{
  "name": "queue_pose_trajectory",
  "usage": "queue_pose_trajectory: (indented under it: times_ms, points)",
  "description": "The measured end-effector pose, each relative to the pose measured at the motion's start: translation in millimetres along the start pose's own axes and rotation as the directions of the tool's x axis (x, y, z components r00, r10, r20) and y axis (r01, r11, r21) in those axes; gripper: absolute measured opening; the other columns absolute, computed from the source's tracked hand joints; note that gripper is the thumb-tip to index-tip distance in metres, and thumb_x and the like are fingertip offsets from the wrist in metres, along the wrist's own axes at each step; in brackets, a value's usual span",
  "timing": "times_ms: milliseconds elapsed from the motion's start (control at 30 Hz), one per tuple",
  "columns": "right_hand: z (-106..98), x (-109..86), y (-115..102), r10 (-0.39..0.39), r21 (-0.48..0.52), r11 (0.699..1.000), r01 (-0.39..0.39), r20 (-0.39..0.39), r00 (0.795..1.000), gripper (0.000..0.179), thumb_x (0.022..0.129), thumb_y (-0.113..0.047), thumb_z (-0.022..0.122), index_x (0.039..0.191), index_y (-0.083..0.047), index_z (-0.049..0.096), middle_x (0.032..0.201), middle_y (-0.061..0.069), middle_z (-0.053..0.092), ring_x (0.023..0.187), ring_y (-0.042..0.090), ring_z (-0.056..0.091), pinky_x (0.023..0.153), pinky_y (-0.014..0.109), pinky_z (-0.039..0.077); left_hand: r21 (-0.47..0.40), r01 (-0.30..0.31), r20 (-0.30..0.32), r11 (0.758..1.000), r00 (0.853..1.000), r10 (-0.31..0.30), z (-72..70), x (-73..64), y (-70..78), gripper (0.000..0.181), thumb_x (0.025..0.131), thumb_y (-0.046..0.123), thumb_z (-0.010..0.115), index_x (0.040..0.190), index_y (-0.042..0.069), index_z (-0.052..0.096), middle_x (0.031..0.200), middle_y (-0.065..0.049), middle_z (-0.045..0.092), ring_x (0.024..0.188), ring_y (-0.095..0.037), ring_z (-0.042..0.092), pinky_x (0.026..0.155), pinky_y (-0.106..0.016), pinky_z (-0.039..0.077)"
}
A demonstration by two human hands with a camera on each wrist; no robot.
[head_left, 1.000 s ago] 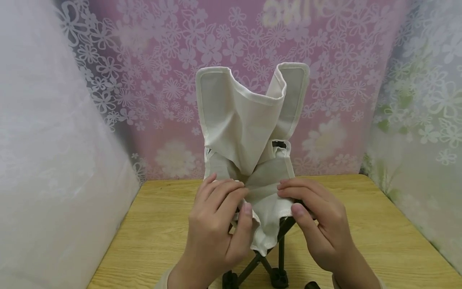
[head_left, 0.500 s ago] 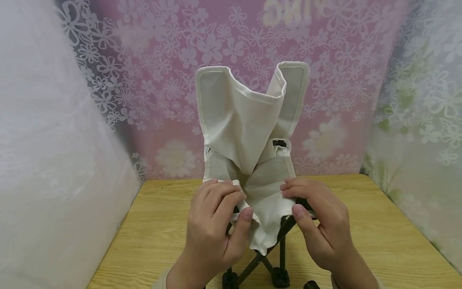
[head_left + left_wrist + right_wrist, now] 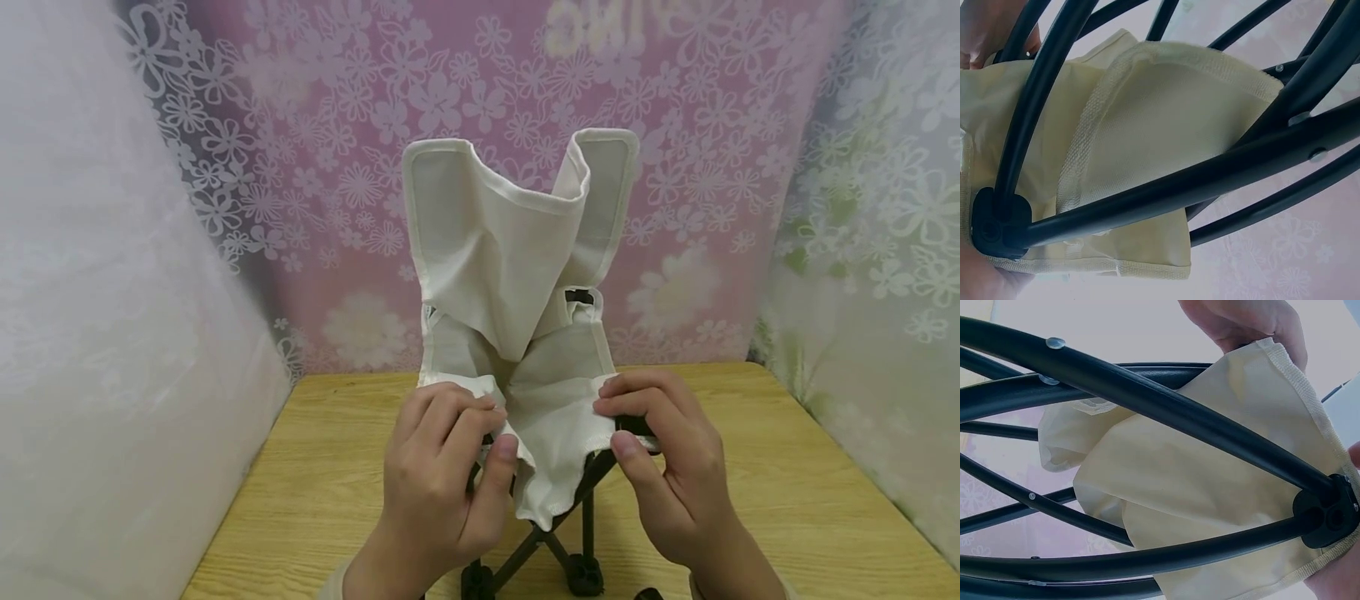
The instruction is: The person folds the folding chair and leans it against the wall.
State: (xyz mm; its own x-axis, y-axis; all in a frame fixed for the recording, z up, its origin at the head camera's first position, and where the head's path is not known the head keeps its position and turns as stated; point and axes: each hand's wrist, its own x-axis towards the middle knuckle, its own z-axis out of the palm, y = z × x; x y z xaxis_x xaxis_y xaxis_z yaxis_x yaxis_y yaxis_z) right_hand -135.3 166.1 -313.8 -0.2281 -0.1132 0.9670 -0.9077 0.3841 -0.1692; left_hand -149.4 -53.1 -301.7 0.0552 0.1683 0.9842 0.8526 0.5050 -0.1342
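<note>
A small folding chair with a cream fabric seat and back (image 3: 517, 250) stands partly folded before me in the head view. Its black tubular legs (image 3: 528, 550) cross beneath the sagging seat. My left hand (image 3: 446, 467) grips the front left corner, fingers over the fabric and thumb toward the front. At the front right corner my right hand (image 3: 671, 467) holds on, fingers above and thumb below. From underneath, the left wrist view shows a black corner joint (image 3: 1000, 222) beside that hand. A matching joint (image 3: 1325, 512) lies by the right hand in the right wrist view.
The chair stands on a wooden table (image 3: 300, 500). Behind it hangs a pink flowered curtain (image 3: 337, 167); pale sheets close off the left side (image 3: 135, 292) and the right side (image 3: 892, 250). Black feet (image 3: 583, 575) rest on the tabletop.
Both hands have drawn slightly apart, the left one leftward and the right one rightward. The front of the seat fabric has spread a little wider between them.
</note>
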Motion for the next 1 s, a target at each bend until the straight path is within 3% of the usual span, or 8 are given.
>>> queue_pose_trajectory:
  times_ms: [500,567,733,1000]
  points:
    - [1.0,-2.1,2.7,-0.028,-0.033,0.999,0.027,-0.05,0.998,0.027,0.102,-0.006,0.05,0.092,0.011,0.068,0.099,0.028,0.064,0.108,0.021,0.063,0.101,0.021,0.047,0.031,-0.021,-0.041,0.999,0.999,0.023,0.8,-1.1,-0.4,0.034,0.105,0.021,0.05,0.078,0.004,0.064,0.083,-0.01,0.066,0.077,-0.027,0.065,0.074,-0.036,0.056]
    - [0.5,-3.2,2.4,-0.014,-0.057,0.998,0.012,-0.048,0.999,0.028,0.103,-0.008,0.05,0.092,0.009,0.069,0.1,0.028,0.063,0.109,0.021,0.062,0.094,0.019,0.047,0.031,-0.018,-0.043,0.999,0.999,0.02,1.3,-1.7,-0.2,0.034,0.105,0.021,0.05,0.078,0.004,0.064,0.082,-0.01,0.065,0.077,-0.027,0.064,0.074,-0.037,0.055]
    - [0.4,-5.9,1.8,0.014,-0.095,0.995,-0.018,-0.04,0.999,0.032,0.106,-0.01,0.047,0.094,0.007,0.071,0.103,0.028,0.059,0.11,0.019,0.057,0.09,0.021,0.041,0.045,-0.013,-0.04,0.999,0.999,0.015,1.6,-2.2,-0.3,0.035,0.105,0.022,0.051,0.078,0.005,0.065,0.082,-0.008,0.065,0.078,-0.026,0.064,0.074,-0.036,0.055]
    - [0.2,-5.1,0.6,-0.004,-0.093,0.996,0.001,-0.038,0.999,0.037,0.109,-0.014,0.045,0.094,0.008,0.07,0.1,0.026,0.057,0.107,0.022,0.053,0.093,0.024,0.036,0.037,-0.016,-0.02,0.999,1.0,0.017,-1.1,-2.5,0.3,0.032,0.103,0.022,0.051,0.08,0.007,0.068,0.085,-0.007,0.067,0.081,-0.026,0.065,0.074,-0.035,0.057]
